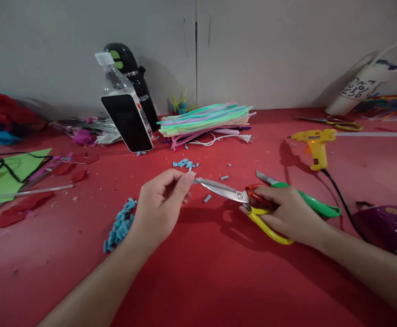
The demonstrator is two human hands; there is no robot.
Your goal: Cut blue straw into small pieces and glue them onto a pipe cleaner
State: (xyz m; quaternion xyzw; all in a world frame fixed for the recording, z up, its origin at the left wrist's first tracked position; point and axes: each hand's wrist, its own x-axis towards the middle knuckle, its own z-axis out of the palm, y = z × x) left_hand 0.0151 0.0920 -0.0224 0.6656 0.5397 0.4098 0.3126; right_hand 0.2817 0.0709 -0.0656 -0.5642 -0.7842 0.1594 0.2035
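Observation:
In the middle, my left hand (162,206) is closed, thumb and forefinger pinching a small pale-blue strip (197,180) that is mostly hidden. The tips of a pair of scissors (223,190) meet it right at those fingertips. My right hand (285,209) grips the scissors' red and yellow handles; the blades look nearly closed. Loose blue cut pieces (185,163) lie just beyond my left fingertips, and a few more are scattered under the blades. A larger heap of blue pieces (120,227) sits beside my left wrist.
A green-handled cutter (316,202) lies beyond my right hand. Farther right are a yellow glue gun (316,143) and its cord. Behind stand a phone (128,122), a black flask (140,86) and a pipe-cleaner bundle (205,119). Green paper (24,175) lies left on the red table (218,281).

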